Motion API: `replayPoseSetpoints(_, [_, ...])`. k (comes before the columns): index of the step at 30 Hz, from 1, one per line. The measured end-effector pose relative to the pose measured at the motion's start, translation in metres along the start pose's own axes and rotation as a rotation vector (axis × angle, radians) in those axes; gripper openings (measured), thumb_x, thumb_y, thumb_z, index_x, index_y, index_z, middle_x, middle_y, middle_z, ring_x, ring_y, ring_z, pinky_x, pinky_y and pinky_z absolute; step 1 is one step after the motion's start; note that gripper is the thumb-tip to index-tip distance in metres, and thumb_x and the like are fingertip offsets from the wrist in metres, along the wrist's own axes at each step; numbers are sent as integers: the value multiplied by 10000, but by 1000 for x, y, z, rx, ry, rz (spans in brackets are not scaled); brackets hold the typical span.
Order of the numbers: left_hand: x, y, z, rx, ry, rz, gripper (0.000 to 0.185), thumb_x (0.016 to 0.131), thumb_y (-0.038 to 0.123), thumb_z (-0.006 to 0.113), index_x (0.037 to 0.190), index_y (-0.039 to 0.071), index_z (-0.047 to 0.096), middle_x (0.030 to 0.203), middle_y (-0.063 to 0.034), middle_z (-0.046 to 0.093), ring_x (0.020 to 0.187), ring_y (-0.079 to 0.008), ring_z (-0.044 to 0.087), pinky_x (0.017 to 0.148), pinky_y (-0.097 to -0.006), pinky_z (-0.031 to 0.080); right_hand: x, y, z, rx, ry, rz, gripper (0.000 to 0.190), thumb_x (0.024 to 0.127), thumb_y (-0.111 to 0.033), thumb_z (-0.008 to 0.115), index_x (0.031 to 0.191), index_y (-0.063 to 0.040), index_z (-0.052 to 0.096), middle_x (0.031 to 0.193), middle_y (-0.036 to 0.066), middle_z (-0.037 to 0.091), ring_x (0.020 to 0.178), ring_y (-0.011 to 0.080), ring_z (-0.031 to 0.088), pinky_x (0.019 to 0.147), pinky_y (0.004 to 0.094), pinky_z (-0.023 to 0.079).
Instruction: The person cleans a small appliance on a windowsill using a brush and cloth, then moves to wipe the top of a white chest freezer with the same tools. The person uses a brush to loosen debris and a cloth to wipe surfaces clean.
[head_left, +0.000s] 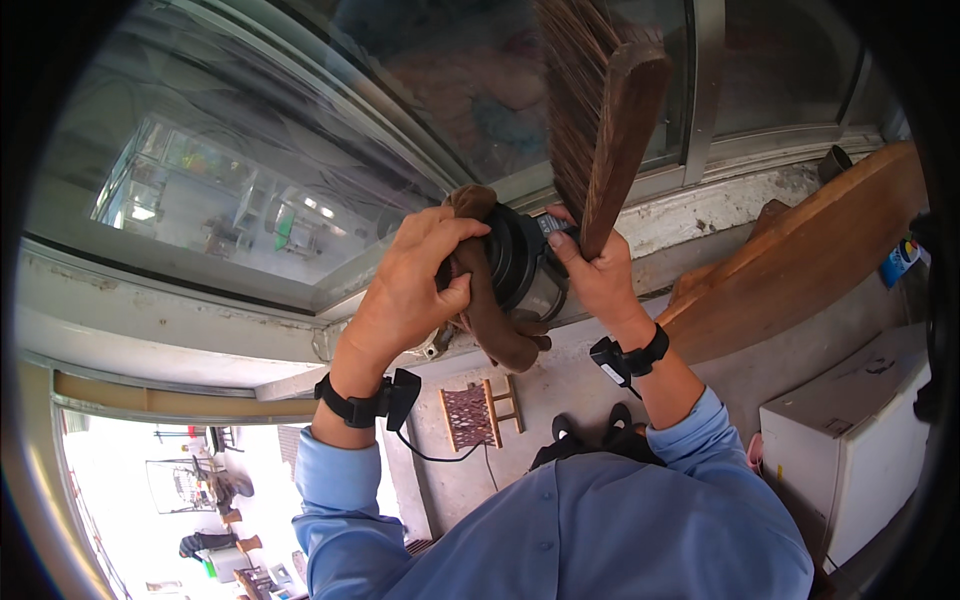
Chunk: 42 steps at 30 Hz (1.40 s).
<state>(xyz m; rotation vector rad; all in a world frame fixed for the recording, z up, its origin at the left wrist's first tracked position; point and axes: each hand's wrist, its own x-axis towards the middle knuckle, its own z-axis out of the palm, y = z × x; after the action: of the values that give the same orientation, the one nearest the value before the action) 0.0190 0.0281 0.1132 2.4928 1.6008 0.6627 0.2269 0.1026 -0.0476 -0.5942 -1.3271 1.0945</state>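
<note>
My left hand grips a smooth brown curved object, possibly a carved root, with thumb and fingers around its upper part. Right beside it stands a round black-lidded container with a greyish lower body; its exact kind is unclear. My right hand holds a wooden-backed brush, its long dark bristles facing left and its far end pointing away from me. The fingers of that hand also touch a black part on the container's side, which bears small writing. Both objects are at a window ledge.
Sliding glass panes rise just beyond my hands. A large curved wooden board leans at the right, above a white cabinet-like box. On the floor stands a small woven stool. A cable hangs from my left wristband.
</note>
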Motion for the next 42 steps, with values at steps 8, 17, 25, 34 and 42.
replayPoseSetpoints(8, [0, -4, -16, -4, -125, 15, 634, 763, -79, 716, 1370, 98, 670, 1414, -206, 602, 1320, -412, 600, 1080, -433, 526, 1, -2, -1, -15, 2, -10, 279, 1013, -75, 739, 1270, 30, 715, 1215, 114, 733, 1065, 181, 678, 929, 327, 539])
replayPoseSetpoints(17, [1, -24, -27, -41, -165, 77, 666, 759, -101, 678, 1391, 107, 669, 1423, -169, 641, 1301, -382, 636, 1099, -416, 524, 2, 1, 0, -2, -8, 48, 282, 1010, -77, 748, 1273, 23, 723, 1213, 120, 739, 1114, 194, 680, 976, 335, 525])
replayPoseSetpoints(25, [-7, -38, -18, -295, -72, -101, 643, 758, -92, 657, 1387, 42, 681, 1371, -134, 698, 1321, -271, 647, 1155, -365, 465, 5, 1, 1, -4, -13, 50, 276, 1009, -57, 736, 1270, 28, 711, 1217, 118, 741, 1114, 196, 681, 979, 333, 527])
replayPoseSetpoints(34, [-8, -34, -7, -201, -5, -10, 599, 739, -52, 674, 1329, 44, 713, 1356, -169, 692, 1314, -327, 631, 1143, -391, 470, 4, -2, 2, 6, -8, 91, 276, 1000, -30, 724, 1271, 23, 711, 1224, 115, 740, 1117, 194, 679, 982, 334, 526])
replayPoseSetpoints(42, [-3, -17, 18, 78, 120, 108, 602, 767, 50, 720, 1367, 49, 672, 1380, -207, 641, 1288, -417, 595, 1133, -474, 455, 3, 4, 2, -61, 1, 47, 313, 1040, -106, 712, 1328, 15, 703, 1149, 51, 743, 1019, 118, 642, 917, 283, 520])
